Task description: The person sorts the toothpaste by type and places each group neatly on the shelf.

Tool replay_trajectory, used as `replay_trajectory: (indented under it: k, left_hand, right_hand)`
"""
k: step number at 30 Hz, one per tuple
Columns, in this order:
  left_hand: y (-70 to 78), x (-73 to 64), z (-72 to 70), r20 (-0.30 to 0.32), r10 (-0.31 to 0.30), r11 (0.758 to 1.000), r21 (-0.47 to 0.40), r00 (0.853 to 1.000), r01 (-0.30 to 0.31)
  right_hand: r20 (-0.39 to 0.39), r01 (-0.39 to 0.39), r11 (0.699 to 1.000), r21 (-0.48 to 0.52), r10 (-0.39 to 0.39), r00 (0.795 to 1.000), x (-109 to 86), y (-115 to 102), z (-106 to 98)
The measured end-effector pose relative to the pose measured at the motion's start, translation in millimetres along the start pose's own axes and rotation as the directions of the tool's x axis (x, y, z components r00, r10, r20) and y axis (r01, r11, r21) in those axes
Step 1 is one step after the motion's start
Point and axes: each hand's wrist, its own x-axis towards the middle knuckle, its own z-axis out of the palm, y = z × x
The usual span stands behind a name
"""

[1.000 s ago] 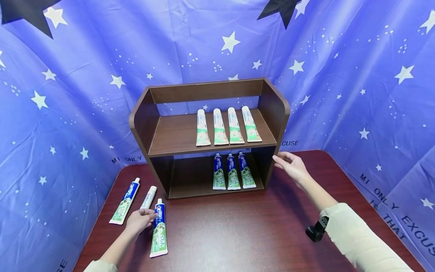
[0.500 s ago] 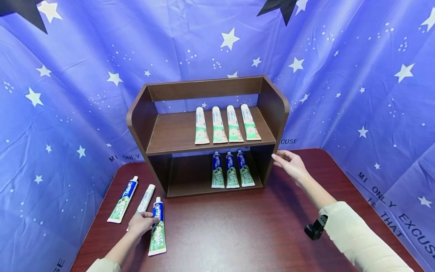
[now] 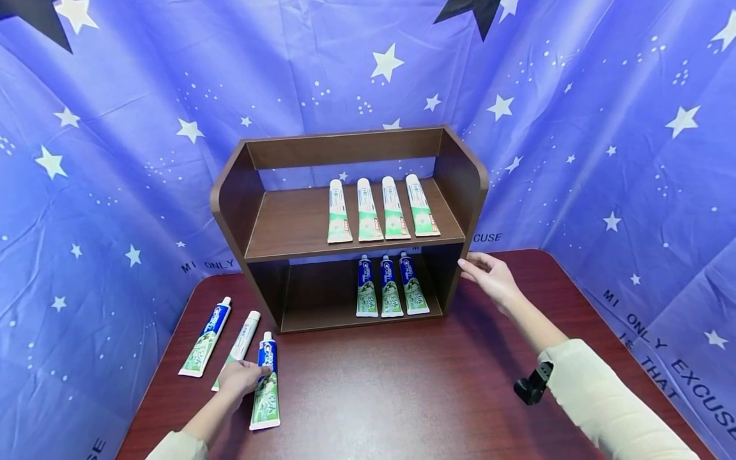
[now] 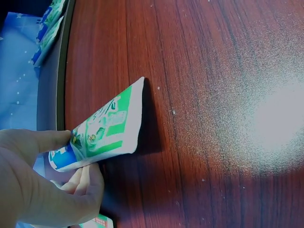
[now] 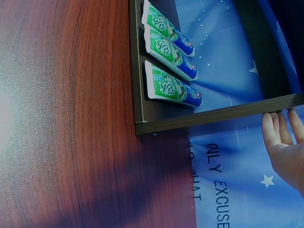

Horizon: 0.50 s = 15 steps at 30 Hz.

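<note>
Left hand pinches a tube, front-left of the shelf; right hand, unclenched, touches its right side. We judge: grasping step; next calls for lifting toward its lower tier.

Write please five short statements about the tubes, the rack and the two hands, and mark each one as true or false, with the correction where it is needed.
1. The left hand holds a blue-and-green tube. True.
2. The upper shelf bears only two tubes. False: four white-and-green tubes lie on the upper shelf.
3. The right hand touches the side of the rack. True.
4. All tubes on the lower shelf are white-and-green. False: the three lower tubes are blue-and-green.
5. A white-and-green tube lies on the table, left of the held one. True.
</note>
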Motion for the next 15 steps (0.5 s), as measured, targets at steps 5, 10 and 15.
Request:
replay_trajectory:
  k: [5, 10, 15]
  left_hand:
    - [4.4, -0.7, 2.6, -0.019, 0.006, 0.999, 0.034, 1.0, -0.005]
    - [5.9, -2.0, 7.7, -0.028, -0.021, 1.0, -0.014, 0.999, 0.02]
    - [6.5, -3.0, 9.0, -0.023, -0.036, 0.998, -0.056, 0.999, 0.035]
  right_hand:
    - [0.003, -0.006, 1.0, -0.001, 0.006, 1.0, -0.2, -1.5, 0.2]
    - [0.006, -0.006, 1.0, -0.008, 0.006, 1.0, -0.8, -0.8, 0.3]
    - [0.0, 0.002, 1.0, -0.019, -0.002, 1.0, -1.0, -0.4, -0.6]
